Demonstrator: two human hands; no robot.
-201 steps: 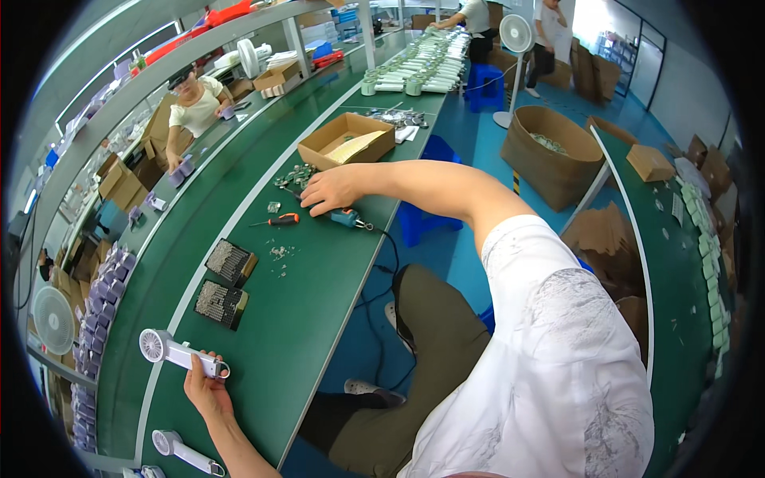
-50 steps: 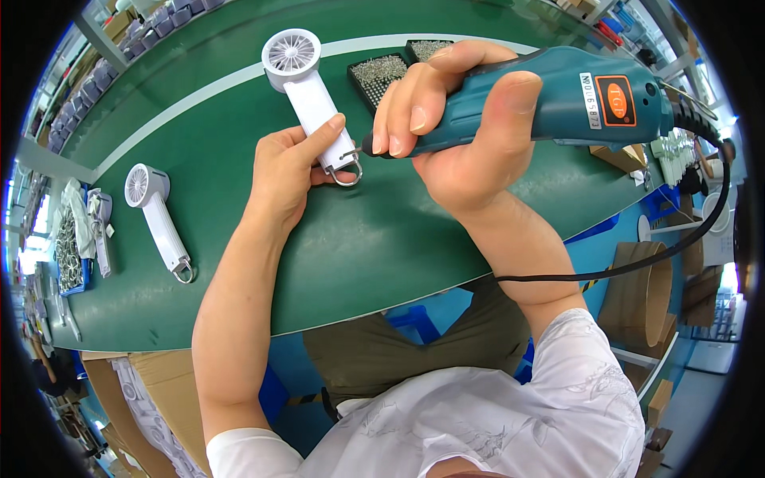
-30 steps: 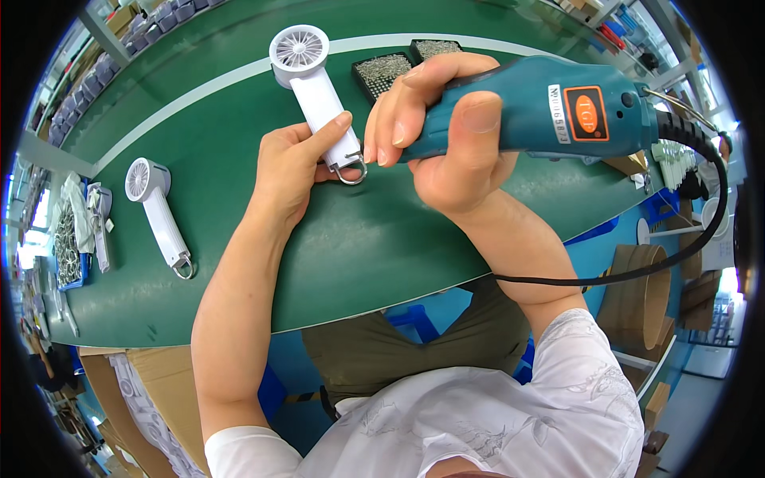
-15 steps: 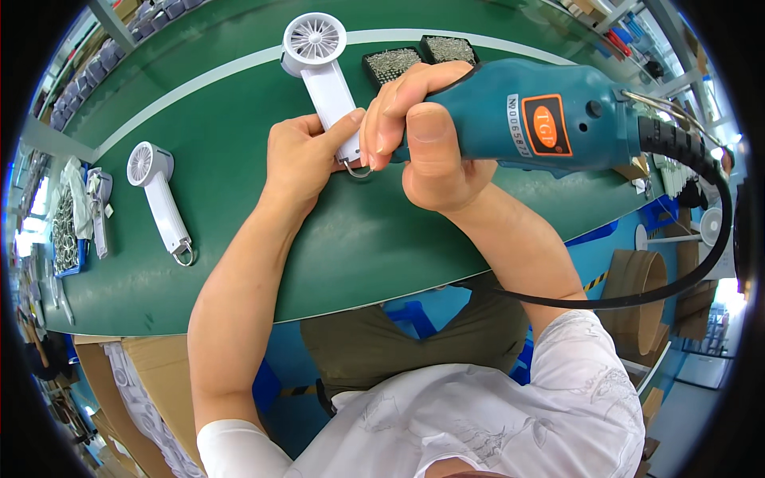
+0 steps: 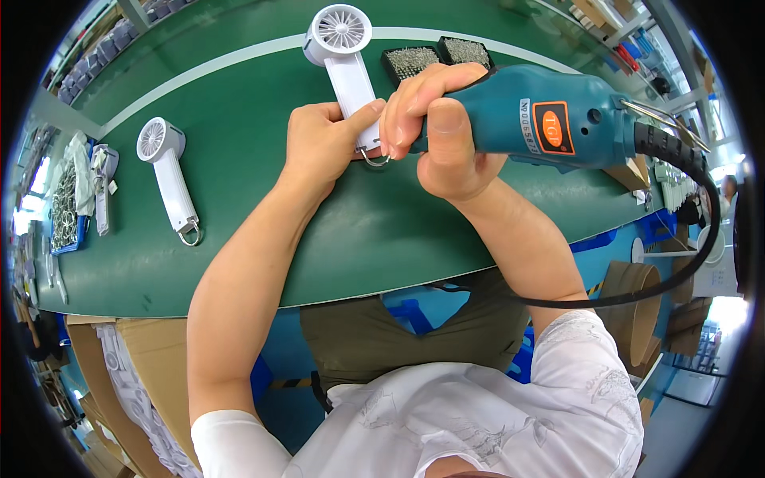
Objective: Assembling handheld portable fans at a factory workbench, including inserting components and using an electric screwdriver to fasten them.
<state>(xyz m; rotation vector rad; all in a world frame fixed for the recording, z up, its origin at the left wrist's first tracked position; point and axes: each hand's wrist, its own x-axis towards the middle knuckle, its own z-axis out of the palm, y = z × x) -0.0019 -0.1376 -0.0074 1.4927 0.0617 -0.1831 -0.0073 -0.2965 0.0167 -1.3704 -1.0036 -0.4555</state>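
This is a factory workshop: the green table [image 5: 374, 247] holds black trays [image 5: 388, 70] of small metal parts [image 5: 411, 60]. Above the table is a corded power tool [image 5: 534, 119]; beside the table, a cardboard box [image 5: 159, 350].

Green tabletop [image 5: 374, 231] beneath the fingers [image 5: 365, 118], white plastic handheld fan [image 5: 173, 187] to their left, blue bin [image 5: 81, 229] of silver rings [image 5: 64, 205] farther left, two black trays [image 5: 388, 70] of silver pieces [image 5: 411, 59] beyond

An open cardboard box [image 5: 159, 358] is sitting at the lower left, holding pale moulded pieces [image 5: 130, 390] (crowded together in a long strip). Lilac parts [image 5: 122, 34] are lining the far upper left. At the right, a cardboard bin [image 5: 625, 307] is standing near a blue stool [image 5: 657, 227].
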